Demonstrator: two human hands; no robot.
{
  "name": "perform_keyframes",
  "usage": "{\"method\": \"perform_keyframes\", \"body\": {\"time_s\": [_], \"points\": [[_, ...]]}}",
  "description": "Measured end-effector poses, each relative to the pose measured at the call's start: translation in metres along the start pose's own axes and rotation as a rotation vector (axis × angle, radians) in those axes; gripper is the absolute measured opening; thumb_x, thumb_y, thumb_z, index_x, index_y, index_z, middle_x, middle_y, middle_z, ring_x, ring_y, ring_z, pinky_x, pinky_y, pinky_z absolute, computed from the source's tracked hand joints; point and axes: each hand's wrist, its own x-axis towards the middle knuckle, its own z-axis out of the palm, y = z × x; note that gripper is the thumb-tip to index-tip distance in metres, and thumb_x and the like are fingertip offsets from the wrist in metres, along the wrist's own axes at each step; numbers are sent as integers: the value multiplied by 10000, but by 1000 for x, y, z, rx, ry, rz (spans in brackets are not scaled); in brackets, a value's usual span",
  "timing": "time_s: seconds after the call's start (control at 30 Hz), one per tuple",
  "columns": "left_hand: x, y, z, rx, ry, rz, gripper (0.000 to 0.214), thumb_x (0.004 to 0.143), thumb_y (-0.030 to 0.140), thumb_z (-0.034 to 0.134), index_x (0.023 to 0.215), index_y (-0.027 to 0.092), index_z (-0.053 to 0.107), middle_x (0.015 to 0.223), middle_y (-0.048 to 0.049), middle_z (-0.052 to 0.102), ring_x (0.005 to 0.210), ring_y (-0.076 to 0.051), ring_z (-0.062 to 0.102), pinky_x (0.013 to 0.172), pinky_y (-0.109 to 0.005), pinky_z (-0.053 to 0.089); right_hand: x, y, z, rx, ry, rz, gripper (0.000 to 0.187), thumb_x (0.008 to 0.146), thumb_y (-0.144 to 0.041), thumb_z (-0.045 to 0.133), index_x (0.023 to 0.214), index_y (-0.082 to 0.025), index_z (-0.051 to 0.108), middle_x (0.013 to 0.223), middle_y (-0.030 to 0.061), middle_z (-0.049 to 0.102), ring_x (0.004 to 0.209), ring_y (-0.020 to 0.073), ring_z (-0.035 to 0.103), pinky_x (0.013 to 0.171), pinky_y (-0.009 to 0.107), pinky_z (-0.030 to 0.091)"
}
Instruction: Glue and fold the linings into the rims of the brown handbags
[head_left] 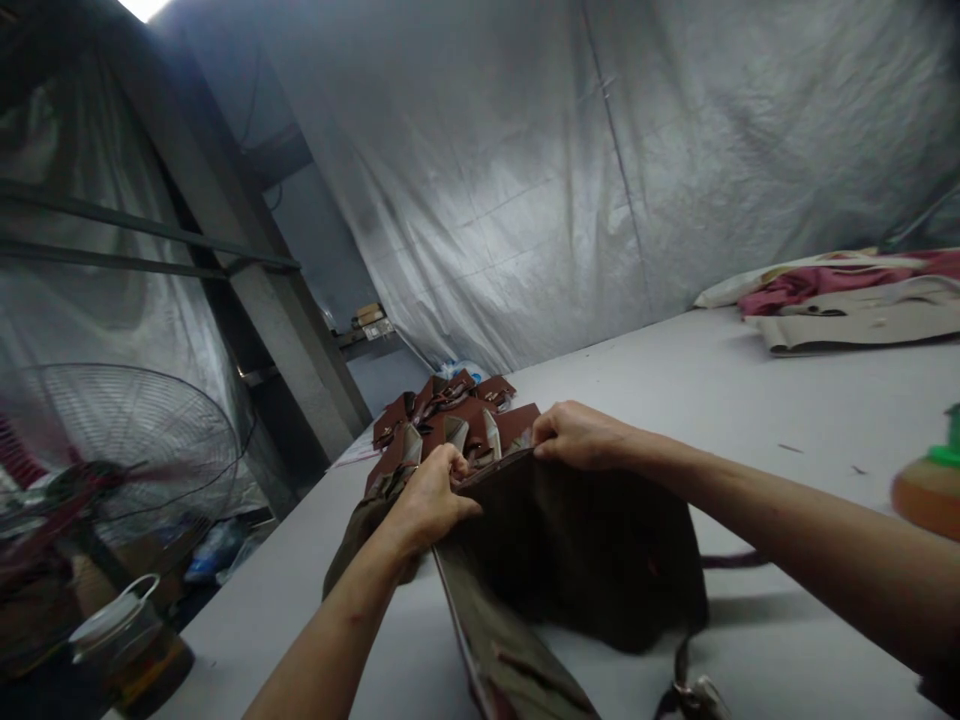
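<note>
L hand (433, 497) & R hand (581, 436) both pinch bag (592, 560) rim tight; best pull edge taut btwn fingers, clear of flaps (450, 408) beyond fingertips

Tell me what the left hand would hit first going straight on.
Probably the pile of brown pieces just beyond; the left hand, gripping the edge of the bag, points that way. Depth is unclear.

Bare L hand (433, 500), bare R hand (579, 436), forearms uncovered.
</note>
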Motion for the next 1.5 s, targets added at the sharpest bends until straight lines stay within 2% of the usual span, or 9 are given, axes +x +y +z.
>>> {"method": "perform_keyframes", "body": {"time_s": [0.2,0.3,0.5,0.57,0.73,0.9,1.1,1.33,1.5], "points": [[1,-3,0,-144,-98,-52,242,594,219,722,797,173,600,717,28,613,673,-137,550,606,-226,384,-5,3,-1,44,15,28,160,685,-194,579,740,-186,730,602,-10,604,581,130,520,520,230,323],[-1,-1,2,-204,-71,-49,182,671,299,670,777,151,660,704,12,628,655,-133,548,618,-231,389,-5,1,-1,29,35,41,163,668,-196,573,721,-195,727,598,-9,603,587,134,526,519,233,320],[0,-3,5,-103,14,18,181,699,334,640,730,165,699,671,3,649,665,-148,557,614,-232,384,-5,1,-1,34,36,1,189,651,-193,545,717,-186,721,595,-6,609,567,129,517,504,230,309],[2,-4,6,-88,26,16,168,692,322,641,728,171,705,672,1,657,682,-155,571,614,-231,388,-4,2,1,43,24,-39,249,644,-166,520,769,-193,733,643,-4,644,598,133,542,522,223,326],[2,-3,7,-78,52,-5,152,684,303,636,701,166,697,649,3,652,653,-148,564,605,-230,388,-2,0,1,118,-37,-274,455,631,-96,440,944,-221,746,859,-4,718,782,154,617,679,216,404],[0,-4,7,-104,51,5,154,690,309,636,706,165,688,651,7,643,647,-141,553,591,-226,376,0,-10,-3,147,-172,-283,471,568,-92,437,914,-195,738,787,-6,709,700,150,605,578,204,384],[1,-7,8,-127,42,7,153,691,301,629,713,160,683,643,12,629,631,-132,530,581,-224,365,16,-15,12,88,-85,-296,236,722,-224,537,825,-175,744,681,6,662,626,139,562,552,213,353],[2,-12,7,-164,38,-3,176,671,319,647,722,157,693,634,12,608,627,-131,505,575,-228,352,18,-24,21,-116,46,-248,188,730,-216,561,777,-213,743,678,27,664,632,149,544,570,242,316],[0,-7,6,-235,6,-42,171,665,302,656,712,140,685,611,14,607,579,-116,496,569,-231,349,12,-26,10,75,-139,-251,314,840,-308,462,780,-155,729,608,3,594,557,129,499,522,235,307]]}}
